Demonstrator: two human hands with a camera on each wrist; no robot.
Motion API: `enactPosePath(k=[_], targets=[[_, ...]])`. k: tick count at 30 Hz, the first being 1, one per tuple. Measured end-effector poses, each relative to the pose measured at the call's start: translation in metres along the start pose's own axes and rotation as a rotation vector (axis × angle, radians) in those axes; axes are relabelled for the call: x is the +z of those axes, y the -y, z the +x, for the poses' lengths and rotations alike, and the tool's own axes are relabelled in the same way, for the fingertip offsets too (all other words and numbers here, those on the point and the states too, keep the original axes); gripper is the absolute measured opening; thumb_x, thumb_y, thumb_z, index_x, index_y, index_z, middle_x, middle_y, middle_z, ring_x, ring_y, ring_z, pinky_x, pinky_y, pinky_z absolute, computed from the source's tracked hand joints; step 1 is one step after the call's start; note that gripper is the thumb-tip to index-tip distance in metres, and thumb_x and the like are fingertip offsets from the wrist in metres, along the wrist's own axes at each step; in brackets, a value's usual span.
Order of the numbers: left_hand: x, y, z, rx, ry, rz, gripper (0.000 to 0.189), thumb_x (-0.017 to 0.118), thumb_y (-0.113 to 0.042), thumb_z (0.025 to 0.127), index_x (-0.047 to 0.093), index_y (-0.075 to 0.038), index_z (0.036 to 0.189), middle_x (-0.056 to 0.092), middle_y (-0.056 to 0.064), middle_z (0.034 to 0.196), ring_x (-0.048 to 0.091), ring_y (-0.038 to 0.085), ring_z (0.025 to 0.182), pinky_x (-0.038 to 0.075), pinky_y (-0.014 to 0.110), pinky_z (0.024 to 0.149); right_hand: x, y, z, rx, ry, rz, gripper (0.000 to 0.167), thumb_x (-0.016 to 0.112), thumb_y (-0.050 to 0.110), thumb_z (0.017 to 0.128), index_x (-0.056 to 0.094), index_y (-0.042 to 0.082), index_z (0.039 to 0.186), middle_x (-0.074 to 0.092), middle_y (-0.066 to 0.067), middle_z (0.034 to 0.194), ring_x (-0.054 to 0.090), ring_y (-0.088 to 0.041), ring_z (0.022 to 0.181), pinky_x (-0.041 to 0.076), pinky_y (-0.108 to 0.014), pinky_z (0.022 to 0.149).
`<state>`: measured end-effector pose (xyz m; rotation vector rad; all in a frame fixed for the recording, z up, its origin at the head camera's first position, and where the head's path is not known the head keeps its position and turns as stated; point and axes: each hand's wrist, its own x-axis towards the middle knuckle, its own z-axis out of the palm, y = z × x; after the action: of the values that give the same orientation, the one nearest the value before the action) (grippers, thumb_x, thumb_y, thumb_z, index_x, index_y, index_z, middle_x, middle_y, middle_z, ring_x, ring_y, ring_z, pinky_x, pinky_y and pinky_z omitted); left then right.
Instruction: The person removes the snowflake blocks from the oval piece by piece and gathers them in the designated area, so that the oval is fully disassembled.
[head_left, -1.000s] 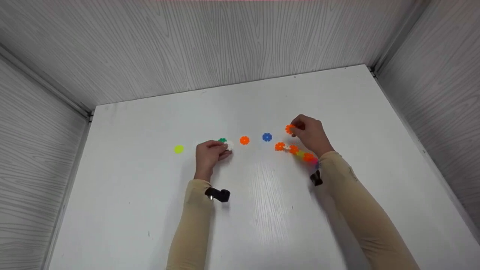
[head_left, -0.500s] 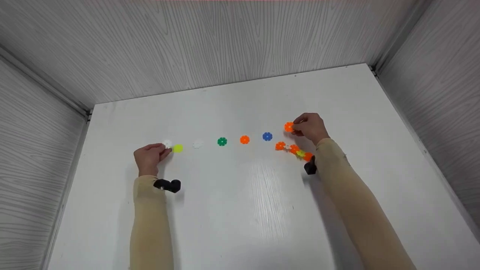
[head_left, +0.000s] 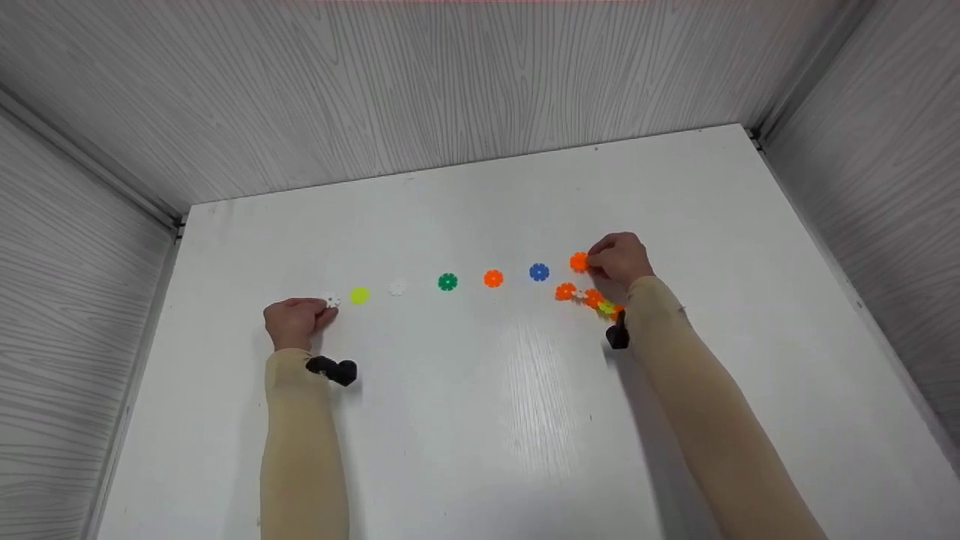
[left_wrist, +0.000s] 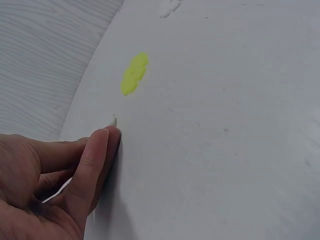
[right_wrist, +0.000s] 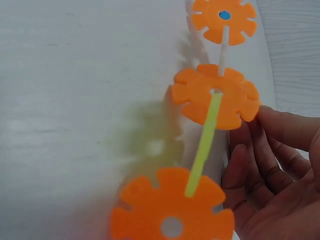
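Note:
In the head view, my left hand [head_left: 294, 321] pinches a white notched plastic disc [head_left: 333, 301] at the left end of a row of such discs. The left wrist view shows only that disc's edge [left_wrist: 114, 121] above the fingertips. Beside it lies a yellow disc [head_left: 359, 295]. My right hand [head_left: 621, 256] holds an orange disc [head_left: 578, 262] by its right edge, at the row's right end. Just below that hand runs a chain of interlocked orange, white and yellow discs [head_left: 592, 298], its near end hidden by the wrist camera and sleeve. The chain fills the right wrist view's foreground.
Between the hands lie a white disc [head_left: 397, 288], a green disc [head_left: 448, 282], another orange disc [head_left: 493, 278] and a blue disc [head_left: 539, 272], spaced apart on the white table [head_left: 465, 420]. Grey wood-grain panels [head_left: 450, 82] stand behind and at both sides.
My left hand has carried the white disc from near the green one leftward past the yellow one, then lowered it slightly. My right hand has shifted slightly, still holding the orange disc.

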<state>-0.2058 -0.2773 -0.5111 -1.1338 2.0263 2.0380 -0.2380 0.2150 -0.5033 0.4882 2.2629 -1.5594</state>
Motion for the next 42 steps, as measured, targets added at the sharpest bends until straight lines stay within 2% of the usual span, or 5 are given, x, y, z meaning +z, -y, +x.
enactPosePath(k=[7,16,29,34,42], targets=[[-0.003,-0.003,0.003,0.003,-0.021,0.102,0.023,0.063,0.004,0.088,0.060,0.008,0.111,0.064,0.015,0.101,0.071,0.014,0.074,0.057,0.025,0.077,0.007,-0.001,-0.003,0.005,0.023,0.082,0.020,0.060,0.009,0.097,0.058,-0.002,0.113,0.055,-0.016,0.113,0.052,-0.031,0.095,0.054,-0.034,0.083],[-0.005,-0.004,0.011,0.031,-0.041,0.293,0.034,0.062,0.000,0.088,0.058,0.008,0.121,0.061,0.016,0.109,0.070,0.011,0.071,0.055,0.020,0.074,0.008,-0.003,-0.006,-0.056,0.005,-0.038,0.018,0.056,0.007,0.096,0.056,-0.002,0.111,0.055,-0.018,0.112,0.052,-0.030,0.089,0.054,-0.033,0.073],[-0.006,-0.005,0.014,0.001,-0.040,0.314,0.038,0.062,0.001,0.088,0.058,0.010,0.124,0.062,0.019,0.113,0.070,0.009,0.067,0.055,0.018,0.068,0.004,-0.008,0.000,-0.034,0.067,-0.178,0.023,0.061,0.009,0.090,0.056,0.003,0.112,0.056,-0.015,0.111,0.051,-0.033,0.098,0.052,-0.038,0.083],[-0.005,-0.001,0.013,0.004,-0.043,0.343,0.034,0.059,-0.003,0.090,0.060,0.009,0.121,0.066,0.014,0.099,0.070,0.010,0.065,0.054,0.017,0.069,-0.001,-0.008,-0.002,-0.030,0.110,-0.236,0.022,0.065,0.014,0.093,0.059,0.004,0.112,0.057,-0.014,0.111,0.051,-0.032,0.099,0.051,-0.037,0.087],[0.005,0.016,-0.005,0.077,-0.105,0.317,0.034,0.054,-0.008,0.093,0.059,0.009,0.122,0.066,0.004,0.065,0.067,0.011,0.058,0.047,0.031,0.097,-0.009,-0.009,-0.022,-0.174,0.170,-0.480,0.027,0.065,0.026,0.095,0.060,0.005,0.112,0.058,-0.013,0.108,0.053,-0.030,0.094,0.052,-0.039,0.085]])
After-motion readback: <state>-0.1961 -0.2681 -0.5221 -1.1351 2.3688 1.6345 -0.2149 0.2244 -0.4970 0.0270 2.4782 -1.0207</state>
